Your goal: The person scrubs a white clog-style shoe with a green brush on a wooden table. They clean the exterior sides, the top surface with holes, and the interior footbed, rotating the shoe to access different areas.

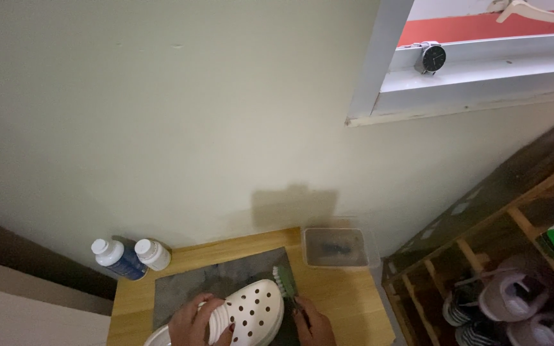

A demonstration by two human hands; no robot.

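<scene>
White clog (251,312) under left hand (195,322) (green brush (285,282) in right hand (312,323))

One head-worn camera looks steeply down from well above, facing a pale wall (161,128). The wooden surface (354,301) sits far off, cropped by the bottom edge.

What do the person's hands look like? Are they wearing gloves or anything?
No gloves: both hands are bare. The left hand has dark red polish on its nails. The right hand shows no ring or other marking that can be made out. Only the hands and a little of the wrists are in view at the bottom edge, and no sleeve, watch or bracelet shows there.
</scene>
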